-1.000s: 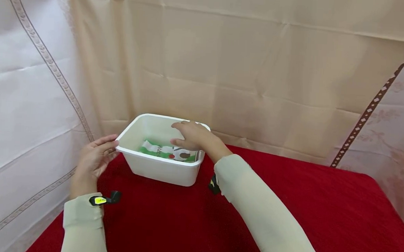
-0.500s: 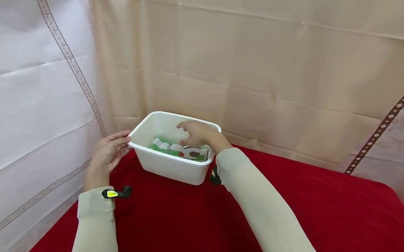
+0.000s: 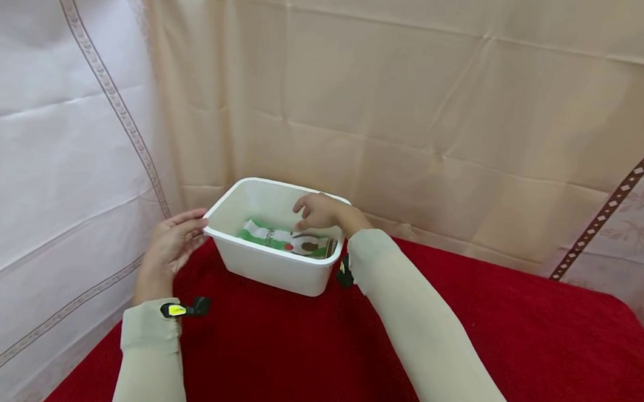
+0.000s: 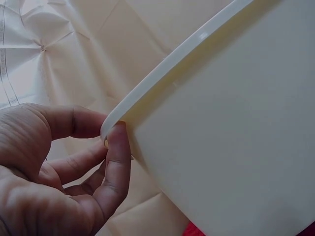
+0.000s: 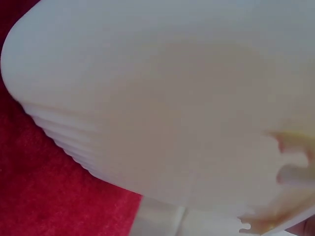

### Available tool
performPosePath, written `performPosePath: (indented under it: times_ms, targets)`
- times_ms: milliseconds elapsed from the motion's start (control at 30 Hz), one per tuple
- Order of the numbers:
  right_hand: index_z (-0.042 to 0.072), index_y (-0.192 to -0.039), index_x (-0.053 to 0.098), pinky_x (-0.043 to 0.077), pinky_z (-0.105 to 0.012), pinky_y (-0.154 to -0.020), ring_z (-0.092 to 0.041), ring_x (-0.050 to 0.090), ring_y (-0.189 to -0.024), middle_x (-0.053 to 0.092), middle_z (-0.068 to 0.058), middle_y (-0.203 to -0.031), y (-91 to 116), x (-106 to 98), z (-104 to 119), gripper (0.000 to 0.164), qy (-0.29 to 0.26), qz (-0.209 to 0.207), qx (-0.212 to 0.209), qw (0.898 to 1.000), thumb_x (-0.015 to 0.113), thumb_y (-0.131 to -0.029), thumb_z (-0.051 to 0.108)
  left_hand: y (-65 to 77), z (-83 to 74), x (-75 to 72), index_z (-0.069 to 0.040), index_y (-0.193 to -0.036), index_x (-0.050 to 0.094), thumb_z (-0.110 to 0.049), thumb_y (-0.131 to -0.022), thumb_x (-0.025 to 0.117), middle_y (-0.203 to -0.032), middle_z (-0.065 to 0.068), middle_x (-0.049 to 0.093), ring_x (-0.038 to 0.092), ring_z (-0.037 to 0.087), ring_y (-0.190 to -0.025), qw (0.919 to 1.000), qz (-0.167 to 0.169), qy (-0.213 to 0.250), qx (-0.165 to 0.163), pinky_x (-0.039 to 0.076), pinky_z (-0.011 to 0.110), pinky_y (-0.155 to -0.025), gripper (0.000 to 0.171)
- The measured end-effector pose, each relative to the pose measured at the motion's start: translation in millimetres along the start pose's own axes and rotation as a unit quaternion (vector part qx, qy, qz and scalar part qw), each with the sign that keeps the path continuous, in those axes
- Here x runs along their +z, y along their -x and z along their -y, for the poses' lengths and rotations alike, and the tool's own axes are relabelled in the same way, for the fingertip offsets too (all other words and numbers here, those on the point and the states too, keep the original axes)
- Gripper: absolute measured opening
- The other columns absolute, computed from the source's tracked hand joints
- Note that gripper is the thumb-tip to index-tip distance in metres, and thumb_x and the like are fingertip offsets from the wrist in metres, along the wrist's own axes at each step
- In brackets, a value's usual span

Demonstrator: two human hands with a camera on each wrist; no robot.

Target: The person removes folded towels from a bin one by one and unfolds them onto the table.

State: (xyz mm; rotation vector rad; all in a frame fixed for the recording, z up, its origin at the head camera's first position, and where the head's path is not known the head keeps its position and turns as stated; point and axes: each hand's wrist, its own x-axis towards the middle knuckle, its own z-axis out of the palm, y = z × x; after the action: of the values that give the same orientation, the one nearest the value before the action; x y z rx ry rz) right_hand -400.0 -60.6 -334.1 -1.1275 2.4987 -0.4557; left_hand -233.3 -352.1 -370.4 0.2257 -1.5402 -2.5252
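A white plastic tub (image 3: 274, 272) stands on the red cloth, its outer wall filling most of the right wrist view. At its left corner my left hand (image 3: 173, 245) pinches the rim between thumb and fingers; the left wrist view shows this grip on the rim (image 4: 162, 69) closely. Inside the tub lies a green and white printed packet (image 3: 273, 237) with dark lettering, a red spot and a brown patch. My right hand (image 3: 324, 212) reaches over the right side, above the packet, its fingers loosely bent with a gap to the thumb. Nothing shows between them.
Red cloth (image 3: 490, 331) covers the table in front and to the right. Behind the tub hangs a beige cloth (image 3: 392, 107); a white cloth (image 3: 56, 163) with a patterned band hangs at the left.
The head view has shifted, so tub and hands sit further right in it. My right hand has drawn slightly right over the tub, its fingers a little more bent. The left hand keeps its grip.
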Motion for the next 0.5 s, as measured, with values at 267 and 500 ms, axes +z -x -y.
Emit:
performPosePath:
  times_ms: [267,500]
  targets:
    - [0.007,-0.146,0.054,0.057,-0.045,-0.096,-0.028,0.062,-0.117,0.067,-0.009,-0.123,-6.8,0.4,1.6,0.056,-0.088,0.076,0.055,0.992,0.07,-0.098,0.033,2.3,-2.4,-2.0,-0.008,-0.092,0.079,0.009,-0.096,0.062,-0.086,0.005,0.073,0.067,0.013,-0.076,1.0,-0.005,-0.003,0.004,0.061,0.023,-0.07,0.025]
    - [0.011,-0.151,0.05,0.053,-0.049,-0.103,-0.025,0.055,-0.128,0.056,-0.006,-0.145,-7.8,1.5,-0.7,0.062,-0.072,0.104,0.076,0.989,0.064,-0.1,0.043,0.5,-1.8,0.2,-0.007,-0.093,0.079,0.01,-0.096,0.062,-0.087,0.006,0.073,0.068,0.014,-0.075,1.0,-0.004,-0.002,0.003,0.061,0.023,-0.069,0.024]
